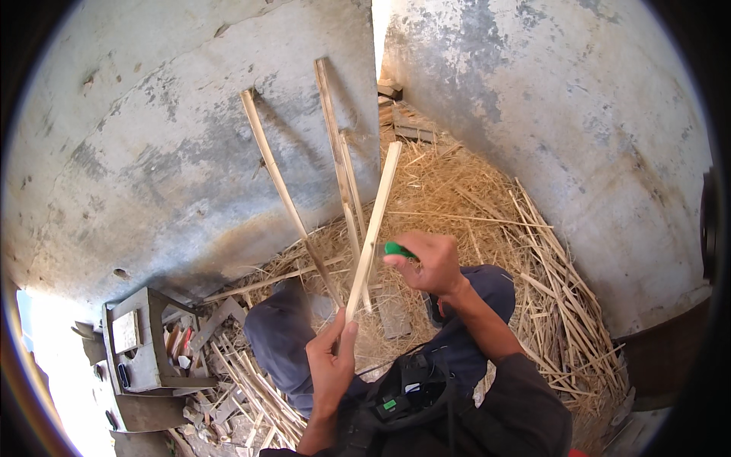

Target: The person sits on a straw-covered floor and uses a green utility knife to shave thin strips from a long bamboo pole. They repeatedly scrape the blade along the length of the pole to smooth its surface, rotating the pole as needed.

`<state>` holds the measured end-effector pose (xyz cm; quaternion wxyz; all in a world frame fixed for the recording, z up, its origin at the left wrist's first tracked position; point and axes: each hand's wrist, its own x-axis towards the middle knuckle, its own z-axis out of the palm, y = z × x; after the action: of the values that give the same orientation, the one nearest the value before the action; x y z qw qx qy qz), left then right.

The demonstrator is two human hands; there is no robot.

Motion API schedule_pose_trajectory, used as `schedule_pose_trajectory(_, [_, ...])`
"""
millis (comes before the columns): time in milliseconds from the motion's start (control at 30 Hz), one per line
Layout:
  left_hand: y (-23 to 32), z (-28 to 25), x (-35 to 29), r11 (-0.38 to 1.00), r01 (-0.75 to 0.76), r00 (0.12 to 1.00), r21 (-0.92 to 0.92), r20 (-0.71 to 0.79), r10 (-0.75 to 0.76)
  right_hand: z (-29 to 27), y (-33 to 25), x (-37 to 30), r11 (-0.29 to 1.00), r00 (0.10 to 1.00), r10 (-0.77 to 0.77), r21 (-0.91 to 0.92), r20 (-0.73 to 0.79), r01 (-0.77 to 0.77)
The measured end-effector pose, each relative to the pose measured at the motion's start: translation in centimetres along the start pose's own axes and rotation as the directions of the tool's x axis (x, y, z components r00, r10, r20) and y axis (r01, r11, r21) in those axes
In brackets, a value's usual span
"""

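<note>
A long pale wooden strip (378, 209) rises at a slant in front of me, its lower end pinched in my left hand (332, 365). My right hand (435, 263) is closed around a tool with a green handle (395, 249), just right of the strip's middle. The tool's working end points toward the strip but is too blurred to make out. Behind the held piece, another wooden strip (272, 152) and a taller one (329, 107) lean against the left wall, with a thinner strip (349, 171) close beside the taller one.
Straw-like shavings (438, 183) cover the floor ahead. A heap of thin sticks (560, 320) lies along the right wall (571, 152); more sticks (255, 392) lie at lower left, near a grey wooden box (152, 373). My bent knees flank the work.
</note>
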<state>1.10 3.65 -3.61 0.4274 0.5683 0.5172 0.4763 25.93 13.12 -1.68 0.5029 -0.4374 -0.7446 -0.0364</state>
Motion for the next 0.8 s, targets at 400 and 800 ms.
schedule_pose_trajectory(400, [-0.7,-1.0,-1.1,0.998,0.050,0.999,0.035,-0.002,-0.050,-0.7,0.7,1.3,0.995,0.997,-0.024,-0.093,0.075,0.031])
schedule_pose_trajectory(800, [-2.9,-3.8,-5.0,0.991,0.132,0.984,0.035,0.118,-0.135,-8.0,14.2,5.7,0.757,0.794,0.588,-0.242,-0.152,-0.607])
